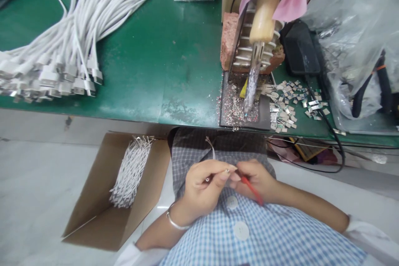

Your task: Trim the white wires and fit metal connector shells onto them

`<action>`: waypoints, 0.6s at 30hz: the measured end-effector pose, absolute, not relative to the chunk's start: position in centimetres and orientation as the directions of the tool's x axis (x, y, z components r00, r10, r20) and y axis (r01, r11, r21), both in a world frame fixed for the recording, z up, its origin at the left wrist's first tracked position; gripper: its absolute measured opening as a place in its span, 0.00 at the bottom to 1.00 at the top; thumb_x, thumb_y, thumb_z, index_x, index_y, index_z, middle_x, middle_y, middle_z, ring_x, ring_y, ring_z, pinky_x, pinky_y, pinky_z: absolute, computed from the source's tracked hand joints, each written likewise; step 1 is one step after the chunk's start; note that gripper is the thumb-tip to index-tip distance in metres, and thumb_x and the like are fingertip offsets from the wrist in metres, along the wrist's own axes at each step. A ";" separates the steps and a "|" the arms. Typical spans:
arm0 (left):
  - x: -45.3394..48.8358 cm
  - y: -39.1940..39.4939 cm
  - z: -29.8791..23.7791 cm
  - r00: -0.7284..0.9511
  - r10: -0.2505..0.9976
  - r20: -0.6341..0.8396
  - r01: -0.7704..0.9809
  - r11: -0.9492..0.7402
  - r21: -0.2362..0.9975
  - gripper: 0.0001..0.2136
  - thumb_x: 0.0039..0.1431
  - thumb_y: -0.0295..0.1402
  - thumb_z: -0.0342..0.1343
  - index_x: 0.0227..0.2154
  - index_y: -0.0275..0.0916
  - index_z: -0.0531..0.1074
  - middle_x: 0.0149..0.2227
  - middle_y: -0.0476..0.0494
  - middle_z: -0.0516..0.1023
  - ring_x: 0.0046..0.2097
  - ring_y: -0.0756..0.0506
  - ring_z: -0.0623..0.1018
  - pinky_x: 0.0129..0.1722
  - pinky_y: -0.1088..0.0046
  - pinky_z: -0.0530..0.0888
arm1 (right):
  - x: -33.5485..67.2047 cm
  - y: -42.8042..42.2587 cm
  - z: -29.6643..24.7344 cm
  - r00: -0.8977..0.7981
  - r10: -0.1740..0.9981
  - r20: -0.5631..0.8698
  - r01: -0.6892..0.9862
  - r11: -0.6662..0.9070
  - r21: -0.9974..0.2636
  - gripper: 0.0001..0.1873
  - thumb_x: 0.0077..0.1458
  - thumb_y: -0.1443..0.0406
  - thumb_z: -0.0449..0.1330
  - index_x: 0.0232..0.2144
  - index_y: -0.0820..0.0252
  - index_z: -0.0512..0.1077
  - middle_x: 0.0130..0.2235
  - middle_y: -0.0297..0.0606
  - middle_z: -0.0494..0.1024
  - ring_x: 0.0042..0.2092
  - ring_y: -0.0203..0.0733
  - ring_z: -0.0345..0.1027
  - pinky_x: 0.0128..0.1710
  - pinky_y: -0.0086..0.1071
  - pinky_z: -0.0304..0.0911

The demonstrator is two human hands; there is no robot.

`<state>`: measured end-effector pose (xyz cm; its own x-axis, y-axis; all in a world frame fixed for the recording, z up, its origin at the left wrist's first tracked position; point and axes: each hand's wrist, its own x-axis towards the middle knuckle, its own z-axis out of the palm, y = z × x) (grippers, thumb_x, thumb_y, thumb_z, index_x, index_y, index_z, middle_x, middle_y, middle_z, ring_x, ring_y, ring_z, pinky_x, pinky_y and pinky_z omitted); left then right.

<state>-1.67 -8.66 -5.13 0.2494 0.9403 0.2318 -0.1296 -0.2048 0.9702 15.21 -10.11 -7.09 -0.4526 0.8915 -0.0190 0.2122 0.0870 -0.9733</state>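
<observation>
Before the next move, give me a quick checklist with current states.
1. Thin white cable gripped by left hand: ok.
2. Slim red object held in right hand: ok.
3. Both hands clear of the wooden-handled soldering iron: ok, in front of the green table.
4. Soldering iron hot: cannot tell.
5. Small silver connectors clear of the dark flat base under the iron: not ok, some lie against its edge.
6. Brown cardboard box open: ok, white cable bundle inside.
</observation>
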 end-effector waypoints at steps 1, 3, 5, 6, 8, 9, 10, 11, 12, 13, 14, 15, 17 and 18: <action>-1.6 -8.6 -5.1 0.231 0.941 0.249 -0.118 -0.227 0.967 0.07 0.63 0.26 0.55 0.38 0.37 0.78 0.26 0.44 0.83 0.27 0.49 0.81 0.28 0.77 0.76 | 15.1 -10.3 -7.1 -0.449 0.889 -0.084 0.174 -0.004 -0.985 0.22 0.60 0.55 0.56 0.20 0.58 0.55 0.18 0.24 0.55 0.19 0.27 0.48 0.17 0.21 0.47; -1.6 -8.6 -5.0 0.207 0.940 0.270 -0.100 -0.254 0.962 0.08 0.62 0.24 0.55 0.39 0.37 0.77 0.26 0.45 0.83 0.27 0.49 0.81 0.28 0.78 0.76 | 15.1 -10.4 -7.1 -0.444 0.884 -0.149 0.128 -0.102 -0.986 0.22 0.61 0.53 0.54 0.21 0.58 0.56 0.18 0.25 0.57 0.20 0.27 0.51 0.17 0.21 0.50; -1.6 -8.6 -4.9 0.201 0.944 0.262 -0.079 -0.251 0.965 0.08 0.61 0.23 0.55 0.38 0.37 0.77 0.25 0.46 0.82 0.27 0.49 0.81 0.27 0.79 0.76 | 15.5 -10.3 -7.0 -0.431 0.891 -0.140 0.123 -0.096 -0.988 0.23 0.60 0.52 0.55 0.20 0.58 0.58 0.19 0.26 0.58 0.20 0.27 0.50 0.18 0.21 0.50; -1.6 -8.7 -4.8 0.203 0.944 0.262 -0.063 -0.254 0.965 0.07 0.60 0.22 0.56 0.38 0.36 0.77 0.25 0.46 0.82 0.27 0.49 0.81 0.27 0.78 0.76 | 15.8 -10.1 -6.8 -0.424 0.895 -0.137 0.119 -0.095 -0.988 0.23 0.58 0.51 0.57 0.20 0.59 0.58 0.18 0.26 0.58 0.20 0.27 0.50 0.18 0.21 0.49; -1.7 -8.7 -4.8 0.215 0.938 0.272 -0.021 -0.274 0.962 0.07 0.59 0.22 0.57 0.38 0.36 0.77 0.25 0.46 0.82 0.27 0.49 0.81 0.28 0.78 0.76 | 16.4 -9.6 -6.2 -0.412 0.904 -0.115 0.115 -0.074 -0.991 0.23 0.55 0.52 0.60 0.19 0.59 0.59 0.18 0.26 0.58 0.19 0.27 0.49 0.17 0.22 0.47; -1.8 -8.7 -4.7 0.225 0.933 0.282 -0.002 -0.289 0.957 0.08 0.58 0.22 0.57 0.38 0.36 0.77 0.25 0.46 0.82 0.27 0.50 0.81 0.28 0.78 0.76 | 16.8 -9.4 -5.8 -0.408 0.908 -0.092 0.118 -0.048 -0.992 0.23 0.55 0.53 0.61 0.18 0.60 0.60 0.17 0.26 0.59 0.19 0.27 0.49 0.17 0.22 0.47; -1.8 -8.7 -4.7 0.234 0.927 0.293 0.016 -0.305 0.952 0.08 0.58 0.21 0.57 0.38 0.35 0.77 0.26 0.46 0.83 0.27 0.50 0.81 0.28 0.78 0.76 | 17.2 -9.1 -5.4 -0.401 0.914 -0.064 0.129 -0.012 -0.992 0.22 0.54 0.53 0.61 0.18 0.60 0.62 0.17 0.26 0.60 0.18 0.27 0.50 0.16 0.22 0.47; -1.9 -8.7 -4.7 0.240 0.921 0.305 0.033 -0.322 0.946 0.08 0.57 0.21 0.58 0.38 0.35 0.77 0.26 0.46 0.83 0.26 0.50 0.80 0.29 0.79 0.75 | 17.6 -8.9 -4.9 -0.389 0.921 -0.030 0.149 0.031 -0.988 0.21 0.54 0.54 0.62 0.19 0.60 0.64 0.17 0.27 0.61 0.18 0.27 0.51 0.16 0.22 0.48; -1.9 -8.7 -4.6 0.246 0.916 0.316 0.049 -0.337 0.940 0.08 0.57 0.21 0.58 0.38 0.35 0.77 0.26 0.46 0.83 0.27 0.50 0.80 0.29 0.79 0.75 | 18.1 -8.8 -4.4 -0.371 0.929 0.011 0.174 0.080 -0.982 0.20 0.54 0.54 0.62 0.20 0.60 0.66 0.17 0.27 0.63 0.18 0.27 0.53 0.16 0.22 0.49; -1.9 -8.6 -4.6 0.253 0.912 0.324 0.066 -0.351 0.934 0.08 0.57 0.20 0.58 0.38 0.35 0.77 0.26 0.46 0.83 0.27 0.50 0.81 0.29 0.79 0.75 | 18.6 -8.8 -4.0 -0.347 0.936 0.051 0.202 0.128 -0.971 0.19 0.55 0.53 0.62 0.21 0.60 0.68 0.17 0.28 0.64 0.18 0.28 0.54 0.16 0.23 0.50; -1.9 -8.5 -4.5 0.259 0.906 0.334 0.077 -0.364 0.928 0.09 0.56 0.20 0.58 0.38 0.35 0.77 0.26 0.46 0.83 0.27 0.50 0.81 0.30 0.79 0.75 | 19.3 -8.9 -3.5 -0.315 0.945 0.089 0.231 0.167 -0.958 0.18 0.55 0.53 0.62 0.23 0.60 0.69 0.18 0.29 0.66 0.18 0.29 0.55 0.17 0.24 0.51; -1.9 -8.4 -4.5 0.266 0.902 0.340 0.083 -0.373 0.924 0.09 0.56 0.20 0.58 0.39 0.35 0.77 0.27 0.45 0.83 0.28 0.50 0.81 0.30 0.79 0.76 | 19.9 -9.0 -3.1 -0.276 0.953 0.126 0.259 0.200 -0.945 0.16 0.56 0.53 0.62 0.25 0.59 0.71 0.18 0.30 0.67 0.18 0.30 0.57 0.17 0.25 0.53; -1.9 -8.4 -4.5 0.279 0.895 0.347 0.083 -0.382 0.920 0.09 0.56 0.20 0.58 0.39 0.35 0.76 0.27 0.45 0.84 0.28 0.50 0.81 0.30 0.78 0.76 | 21.5 -9.3 -2.3 -0.187 0.962 0.198 0.326 0.251 -0.911 0.13 0.56 0.53 0.62 0.30 0.56 0.74 0.19 0.31 0.68 0.19 0.33 0.59 0.18 0.28 0.56; -1.9 -8.4 -4.5 0.282 0.896 0.344 0.076 -0.378 0.923 0.10 0.56 0.20 0.58 0.40 0.35 0.76 0.27 0.45 0.84 0.28 0.50 0.81 0.30 0.78 0.76 | 22.4 -9.5 -1.8 -0.127 0.965 0.231 0.379 0.262 -0.887 0.12 0.56 0.53 0.63 0.32 0.54 0.75 0.20 0.31 0.69 0.20 0.35 0.60 0.19 0.30 0.57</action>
